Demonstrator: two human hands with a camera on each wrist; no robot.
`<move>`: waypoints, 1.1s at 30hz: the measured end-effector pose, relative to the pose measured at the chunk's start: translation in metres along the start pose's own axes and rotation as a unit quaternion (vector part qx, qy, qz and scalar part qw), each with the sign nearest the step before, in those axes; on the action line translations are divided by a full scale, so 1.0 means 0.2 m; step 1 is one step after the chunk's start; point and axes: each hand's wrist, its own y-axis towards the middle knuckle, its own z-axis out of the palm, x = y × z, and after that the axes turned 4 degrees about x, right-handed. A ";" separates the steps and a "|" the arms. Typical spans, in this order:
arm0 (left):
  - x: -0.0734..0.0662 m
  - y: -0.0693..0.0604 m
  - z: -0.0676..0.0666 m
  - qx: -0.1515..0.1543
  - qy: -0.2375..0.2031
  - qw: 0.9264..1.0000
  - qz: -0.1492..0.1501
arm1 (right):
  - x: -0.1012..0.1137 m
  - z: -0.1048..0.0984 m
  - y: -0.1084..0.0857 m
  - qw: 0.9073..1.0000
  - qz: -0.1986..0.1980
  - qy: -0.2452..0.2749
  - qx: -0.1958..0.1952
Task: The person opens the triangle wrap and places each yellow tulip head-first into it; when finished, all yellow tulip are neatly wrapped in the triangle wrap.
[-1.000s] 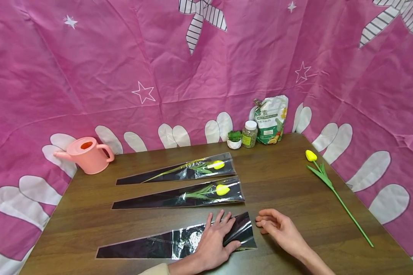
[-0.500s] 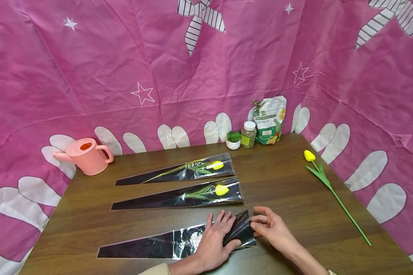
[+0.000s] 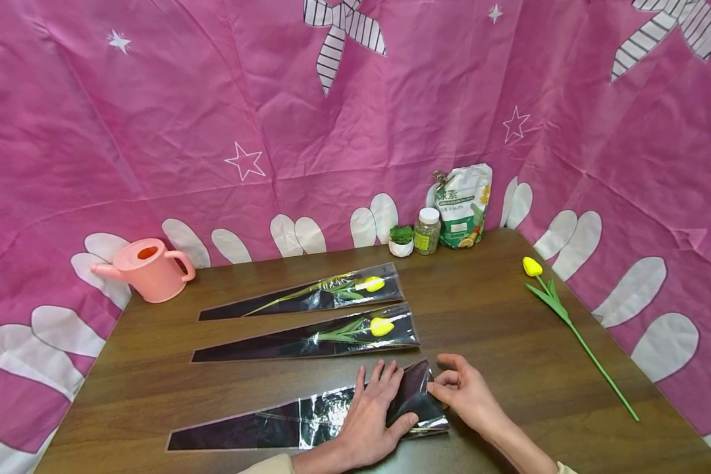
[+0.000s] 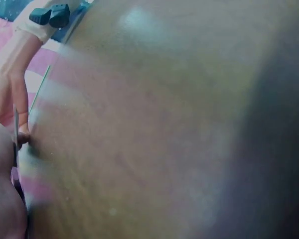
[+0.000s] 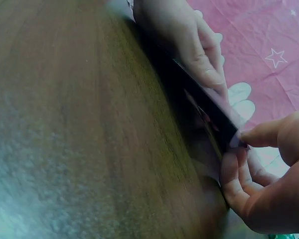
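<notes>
A tapered flower sleeve (image 3: 237, 428), black with a glossy clear front, lies nearest me on the table. My left hand (image 3: 370, 421) rests on it with straight, spread fingers. At its wide end, my right hand (image 3: 465, 395) pinches the rim between thumb and fingers. The right wrist view shows the sleeve's rim (image 5: 222, 117) lifted, with a gap between its layers. Beyond lie two more sleeves, each with a yellow tulip inside: the middle tulip (image 3: 382, 327) and the far tulip (image 3: 374, 284). The left wrist view is mostly blurred tabletop.
A loose yellow tulip (image 3: 559, 306) lies along the right side of the table (image 3: 474, 289). At the back left stands a pink watering can (image 3: 157, 273). A small potted plant (image 3: 401, 242), a lidded jar (image 3: 427, 232) and a white-green pouch (image 3: 463, 207) line the back.
My right hand has moved left to the sleeve's wide end and now pinches its rim, which has risen and opened. My left hand has stayed on the sleeve.
</notes>
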 end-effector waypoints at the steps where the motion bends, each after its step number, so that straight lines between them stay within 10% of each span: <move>1: 0.00 0.00 0.00 0.000 -0.002 1.000 0.001 | 0.00 0.00 0.00 1.000 0.003 -0.004 -0.004; 33: 0.03 0.01 0.01 -0.098 -0.067 0.993 0.027 | -0.03 0.00 0.02 1.000 -0.005 0.000 -0.018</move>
